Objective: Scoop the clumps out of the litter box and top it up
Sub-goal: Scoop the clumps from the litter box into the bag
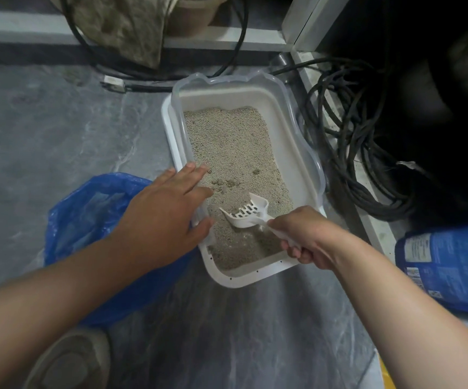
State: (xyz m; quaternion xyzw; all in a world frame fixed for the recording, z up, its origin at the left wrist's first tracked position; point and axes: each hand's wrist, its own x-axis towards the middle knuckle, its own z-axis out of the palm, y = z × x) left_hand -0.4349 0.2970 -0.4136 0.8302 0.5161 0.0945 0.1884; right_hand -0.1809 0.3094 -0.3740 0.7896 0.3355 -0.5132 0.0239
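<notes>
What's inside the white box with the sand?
The litter box holds grey litter, a few darker clumps and the white scoop held by the right hand. Anything buried underneath is hidden.

litter box [228, 277]: white, clear rim | litter [233, 144]: beige-grey, speckled | scoop [245, 213]: white, slotted | bag [87, 214]: translucent blue | litter sack [449, 268]: blue, white print | floor [44, 130]: grey marbled | cables [348, 141]: black
</notes>
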